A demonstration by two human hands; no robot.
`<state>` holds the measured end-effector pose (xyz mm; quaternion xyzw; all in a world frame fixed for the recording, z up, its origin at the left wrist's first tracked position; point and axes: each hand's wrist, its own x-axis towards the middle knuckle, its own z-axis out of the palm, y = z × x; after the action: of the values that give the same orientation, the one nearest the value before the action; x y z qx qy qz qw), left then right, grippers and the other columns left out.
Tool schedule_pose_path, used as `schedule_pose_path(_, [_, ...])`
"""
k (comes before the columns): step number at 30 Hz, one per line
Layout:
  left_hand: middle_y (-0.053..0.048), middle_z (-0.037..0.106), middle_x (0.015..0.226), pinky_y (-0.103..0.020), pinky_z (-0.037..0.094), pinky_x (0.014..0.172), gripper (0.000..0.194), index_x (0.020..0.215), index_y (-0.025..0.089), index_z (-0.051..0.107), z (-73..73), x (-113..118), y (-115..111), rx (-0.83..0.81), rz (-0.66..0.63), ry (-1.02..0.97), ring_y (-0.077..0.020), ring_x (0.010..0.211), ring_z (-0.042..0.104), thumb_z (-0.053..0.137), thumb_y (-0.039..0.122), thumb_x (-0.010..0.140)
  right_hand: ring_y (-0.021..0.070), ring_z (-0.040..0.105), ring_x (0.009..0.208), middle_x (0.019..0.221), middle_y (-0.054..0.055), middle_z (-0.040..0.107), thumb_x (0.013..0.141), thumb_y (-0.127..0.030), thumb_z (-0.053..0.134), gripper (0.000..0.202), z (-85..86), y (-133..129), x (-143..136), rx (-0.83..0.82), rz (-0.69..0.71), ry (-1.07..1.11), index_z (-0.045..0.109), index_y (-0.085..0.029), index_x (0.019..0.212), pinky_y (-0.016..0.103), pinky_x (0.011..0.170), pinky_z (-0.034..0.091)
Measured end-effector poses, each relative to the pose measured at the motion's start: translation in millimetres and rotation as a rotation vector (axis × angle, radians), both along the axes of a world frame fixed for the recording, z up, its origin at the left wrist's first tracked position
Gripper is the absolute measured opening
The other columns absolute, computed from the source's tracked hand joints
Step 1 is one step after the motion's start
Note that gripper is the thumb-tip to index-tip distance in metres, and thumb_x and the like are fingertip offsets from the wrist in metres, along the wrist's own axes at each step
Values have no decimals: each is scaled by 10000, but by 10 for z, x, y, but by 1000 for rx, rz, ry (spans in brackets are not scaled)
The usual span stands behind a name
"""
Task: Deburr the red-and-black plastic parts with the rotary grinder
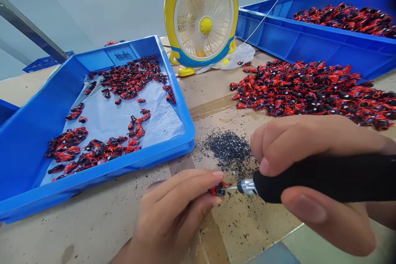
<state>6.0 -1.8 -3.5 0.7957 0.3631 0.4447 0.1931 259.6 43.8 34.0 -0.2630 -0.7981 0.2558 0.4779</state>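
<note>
Between the thumb and fingers of my left hand [176,206] is a small red and black plastic piece [220,189], mostly covered by the fingertips. My right hand [318,140] wraps round a black electric screwdriver [328,178] with a silver collar. Its thin metal tip [232,188] points left and meets the piece; whether it sits inside or only touches, I cannot tell. Just behind the tip lies a heap of black shavings [230,148]. A large pile of similar red and black pieces [309,86] spreads beyond my right hand.
A blue tray [182,136] on the left holds a white sheet [157,119] with many such pieces. Another blue bin [293,41] with more pieces stands at the back right. Between them is a yellow cartoon-faced fan [206,27]. Brown tape [213,105] crosses the cardboard-covered table.
</note>
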Motion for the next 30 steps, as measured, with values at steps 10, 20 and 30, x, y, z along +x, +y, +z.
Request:
schedule_pose_path(10, [-40, 878, 1028, -96, 647, 903, 150, 1193, 174, 797, -20, -15, -16, -2, -18, -3, -105, 903, 844, 762, 215, 1053, 100, 648, 609, 697, -6, 648, 994, -304, 747, 178, -50, 75, -68, 40, 143, 14, 679, -168, 903, 262, 550, 538])
schedule_pose_path(20, [-52, 869, 1027, -76, 632, 886, 193, 1224, 144, 787, -22, -33, -5, 14, -36, 29, -97, 888, 834, 773, 168, 1033, 85, 584, 585, 687, -26, 607, 1028, -348, 664, 225, -53, -22, -171, 25, 76, 24, 650, -183, 876, 248, 545, 489])
schedule_pose_path(30, [-62, 866, 1007, -113, 663, 817, 185, 1229, 159, 786, -35, -31, -22, 37, -10, 72, -118, 842, 840, 750, 191, 1050, 89, 587, 554, 659, -17, 618, 1062, -362, 631, 276, 3, 16, -164, 39, 71, -10, 646, -190, 847, 238, 511, 503])
